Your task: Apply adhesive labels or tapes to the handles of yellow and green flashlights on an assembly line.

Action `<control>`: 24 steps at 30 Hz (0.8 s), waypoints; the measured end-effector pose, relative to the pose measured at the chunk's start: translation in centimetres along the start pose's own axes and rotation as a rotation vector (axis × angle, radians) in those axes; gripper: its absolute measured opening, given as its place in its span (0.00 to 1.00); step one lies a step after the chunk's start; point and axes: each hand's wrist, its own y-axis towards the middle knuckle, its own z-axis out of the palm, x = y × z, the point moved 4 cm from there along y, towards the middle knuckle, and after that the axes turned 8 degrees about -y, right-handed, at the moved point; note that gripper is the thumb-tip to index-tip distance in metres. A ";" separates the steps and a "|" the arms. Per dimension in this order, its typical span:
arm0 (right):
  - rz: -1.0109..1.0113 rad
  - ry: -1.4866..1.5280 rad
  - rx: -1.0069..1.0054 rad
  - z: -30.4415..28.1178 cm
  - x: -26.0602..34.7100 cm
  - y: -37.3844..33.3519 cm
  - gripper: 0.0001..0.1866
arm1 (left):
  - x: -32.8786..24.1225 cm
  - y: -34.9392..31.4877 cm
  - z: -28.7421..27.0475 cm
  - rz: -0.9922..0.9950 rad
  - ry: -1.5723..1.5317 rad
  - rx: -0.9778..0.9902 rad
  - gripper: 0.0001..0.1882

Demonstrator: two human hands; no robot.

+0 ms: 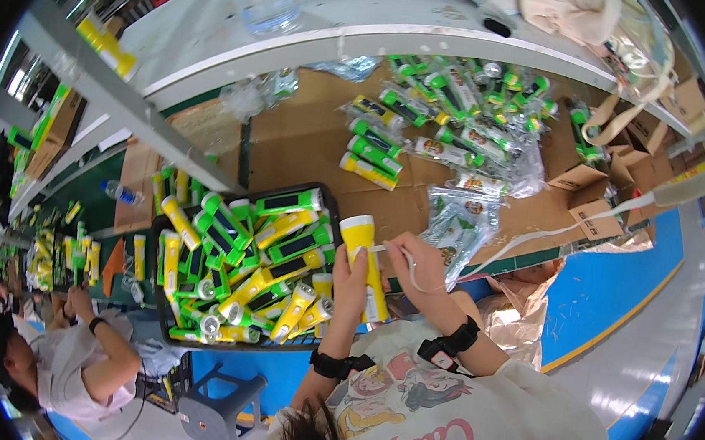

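Observation:
My left hand (pixel 350 280) is closed around a yellow flashlight (pixel 358 232) with a white band at its head, held head up and slightly tilted. Beside it, my right hand (pixel 417 262) pinches a thin white cord (pixel 425 288), which looks like a charging cable or strap. One end of the cord reaches the flashlight's side; whether it is plugged in, I cannot tell. Just left of my hands stands a black crate (pixel 165 321) heaped with green and yellow flashlights (pixel 272 257). Three unwrapped flashlights (pixel 373 158) lie in a row on the cardboard ahead.
Many bagged flashlights (pixel 471 105) cover the far cardboard-topped table (pixel 301 136). Clear plastic bags (pixel 456 229) lie at its near right edge, and an open carton (pixel 593 203) stands right. A grey shelf (pixel 368 41) overhangs the back. A person (pixel 89 356) sits left, near a grey stool (pixel 221 405).

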 end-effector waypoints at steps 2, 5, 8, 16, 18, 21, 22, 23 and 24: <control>-0.165 -0.091 0.143 0.3 0.3 -0.3 0.04 | 0.1 1.0 -0.1 0.134 0.226 -0.037 0.10; -0.323 -0.226 0.008 -0.1 0.1 -0.4 0.03 | 4.3 4.3 -2.0 0.336 0.291 0.044 0.11; -0.352 -0.336 0.028 -1.2 0.1 -1.0 0.03 | 5.6 6.2 -0.8 0.313 0.349 0.093 0.14; -0.233 -0.183 0.149 -1.6 0.0 -3.3 0.05 | 12.4 17.7 -6.4 -0.260 0.157 -0.032 0.27; -0.023 -0.192 0.187 -2.2 -3.2 -4.0 0.05 | 10.7 18.0 -7.0 -0.046 0.180 -0.199 0.40; -0.014 -0.252 0.147 -2.6 -5.0 -4.5 0.07 | 9.5 18.0 -8.0 -0.095 0.088 -0.065 0.45; -0.036 -0.240 0.173 -2.4 -5.4 -4.5 0.07 | 8.8 17.1 -8.0 -0.095 0.100 -0.051 0.43; 0.063 -0.278 0.160 -2.4 -6.6 -4.4 0.08 | 8.0 15.9 -7.8 -0.082 0.086 -0.085 0.43; 0.160 -0.317 0.152 -2.3 -7.6 -4.3 0.10 | 7.0 14.7 -7.4 -0.006 0.094 -0.037 0.36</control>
